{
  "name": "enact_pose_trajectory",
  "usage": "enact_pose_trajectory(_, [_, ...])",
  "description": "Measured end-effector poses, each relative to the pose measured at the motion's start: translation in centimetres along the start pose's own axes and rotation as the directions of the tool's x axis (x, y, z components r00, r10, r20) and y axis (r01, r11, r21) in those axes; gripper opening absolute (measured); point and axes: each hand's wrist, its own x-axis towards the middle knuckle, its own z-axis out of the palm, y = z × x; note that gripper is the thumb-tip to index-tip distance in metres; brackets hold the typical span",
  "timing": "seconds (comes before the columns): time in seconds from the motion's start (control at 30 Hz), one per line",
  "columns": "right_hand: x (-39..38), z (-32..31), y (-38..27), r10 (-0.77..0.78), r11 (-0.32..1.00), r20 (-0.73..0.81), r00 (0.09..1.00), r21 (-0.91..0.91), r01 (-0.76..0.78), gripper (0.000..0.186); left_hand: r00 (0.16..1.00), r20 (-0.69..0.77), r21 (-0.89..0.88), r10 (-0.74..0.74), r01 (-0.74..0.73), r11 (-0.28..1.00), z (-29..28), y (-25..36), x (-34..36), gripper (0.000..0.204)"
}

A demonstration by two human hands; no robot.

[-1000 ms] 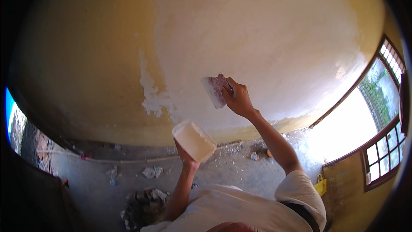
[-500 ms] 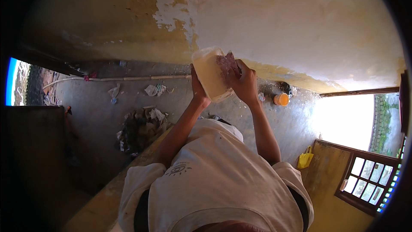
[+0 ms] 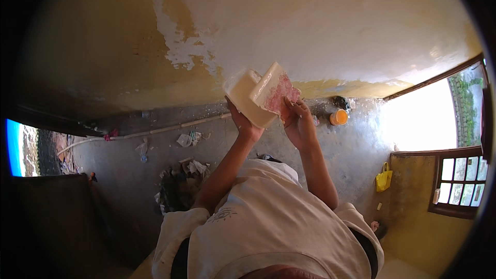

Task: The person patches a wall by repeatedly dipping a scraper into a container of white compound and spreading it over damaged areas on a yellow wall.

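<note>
"Our left hand (image 3: 245,123) grips what?"

"A pale tub (image 3: 242,94); our right hand (image 3: 298,120) pinches a pink-and-white scraper (image 3: 277,92), just left of those fingers, overlapping the tub in view."

"And beyond both hands?"

"We face a patchy wall (image 3: 330,31)."

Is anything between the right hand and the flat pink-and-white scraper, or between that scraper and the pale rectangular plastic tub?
Nothing visible. The right hand holds the scraper directly, and the scraper overlaps the tub, held in the left hand; whether they touch is unclear.
</note>
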Motion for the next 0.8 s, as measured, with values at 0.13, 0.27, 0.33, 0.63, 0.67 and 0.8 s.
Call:
enact_pose_trajectory(0.13, [0.1,0.3,-0.8,-0.035,0.997,0.055,0.998,0.073,0.030,0.025,0.995,0.059,-0.014,0.074,-0.074,0.997,2.2,-2.1,0.8,0.074])
enact_pose_trajectory(0.27, [2.1,4.8,-5.8,-0.204,0.979,0.076,0.976,0.014,0.204,0.027,0.987,0.151,-0.030,0.056,-0.052,0.998,5.9,-2.8,3.9,0.083])
enact_pose_trajectory(0.33, [3.8,6.6,-9.1,-0.301,0.948,0.159,0.940,-0.053,0.312,0.027,0.962,0.259,-0.018,0.086,-0.085,0.996,9.3,-2.5,5.7,0.083])
enact_pose_trajectory(0.63, [14.0,28.1,-33.2,-0.640,0.397,0.528,0.558,-0.395,0.829,0.018,0.934,0.337,-0.064,0.117,-0.101,0.993,16.3,0.8,7.3,0.076])
enact_pose_trajectory(0.67, [14.7,31.4,-35.4,-0.641,0.092,0.633,0.435,-0.499,0.861,0.020,0.931,0.341,-0.065,0.133,-0.118,0.991,15.5,1.7,6.9,0.076])
enact_pose_trajectory(0.8, [15.2,41.3,-41.5,-0.472,-0.839,0.879,-0.073,-0.422,0.343,0.018,0.935,0.286,-0.066,0.211,-0.200,0.977,12.4,2.5,5.9,0.080])
